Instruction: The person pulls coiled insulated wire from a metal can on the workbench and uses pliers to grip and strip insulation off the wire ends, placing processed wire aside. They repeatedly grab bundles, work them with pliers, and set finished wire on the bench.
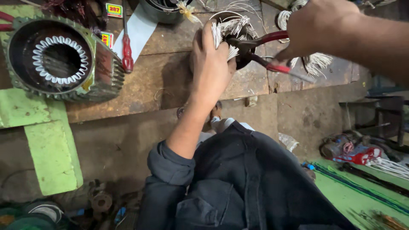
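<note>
On the worn brown wooden workbench (170, 81), seen from the head camera, I have both hands up near the far edge. My left hand (211, 64) is curled around a bundle of thin white sleeved wire ends (232, 30), the fingers closed on the strands and pressing them together, with the thumb side against a dark round motor part (243, 59) that sits under the bundle; I can make out little of that part behind the hand. My right hand (319, 27) comes in from the upper right, wrapped tight around the red-handled pliers (260, 51). The handles are squeezed narrow in my grip, and the dark nose of the pliers reaches into the white strands just beside my left fingers. Whether the nose actually bites a strand I cannot tell, since the wires cover it.

To the left on the bench stands a large green ribbed motor housing with a ring of white winding slots inside (59, 59), well apart from my hands. Between it and my left hand lies a red-handled screwdriver (127, 51), resting partly on a strip of white paper (138, 30). More loose white wire loops (315, 61) hang beyond the pliers, under my right wrist. Down at the right, on the floor, lies a green mat (358, 196).
</note>
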Motion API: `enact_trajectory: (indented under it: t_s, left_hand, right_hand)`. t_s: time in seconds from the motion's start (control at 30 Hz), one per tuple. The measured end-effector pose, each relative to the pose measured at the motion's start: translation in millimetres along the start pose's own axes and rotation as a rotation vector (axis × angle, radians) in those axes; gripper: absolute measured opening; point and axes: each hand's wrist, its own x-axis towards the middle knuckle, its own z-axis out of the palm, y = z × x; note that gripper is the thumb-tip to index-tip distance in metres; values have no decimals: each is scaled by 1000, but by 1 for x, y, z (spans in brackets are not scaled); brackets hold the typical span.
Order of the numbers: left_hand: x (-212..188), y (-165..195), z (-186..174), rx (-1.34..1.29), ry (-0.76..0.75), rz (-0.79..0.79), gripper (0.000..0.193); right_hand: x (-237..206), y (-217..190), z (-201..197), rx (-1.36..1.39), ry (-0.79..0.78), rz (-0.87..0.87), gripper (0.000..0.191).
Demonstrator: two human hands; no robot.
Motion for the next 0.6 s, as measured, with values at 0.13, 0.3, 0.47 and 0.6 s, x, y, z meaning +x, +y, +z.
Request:
enact_trajectory:
  t_s: [0.13,0.3,0.47,0.6]
  left_hand:
    - [-4,-2,2,-55,36,28,32]
    - [-5,-4,3,-78,35,21,32]
    - [1,-7,2,-112,-17,34,34]
    - [5,-7,0,-145,-44,14,31]
  right_hand:
    - [-3,-14,29,399,-128,-10,63]
    - [-40,-30,74,1114,-336,57,61]
    - [-53,-36,78,1150,-286,-84,45]
    - [-47,-29,84,1314,-278,-95,39]
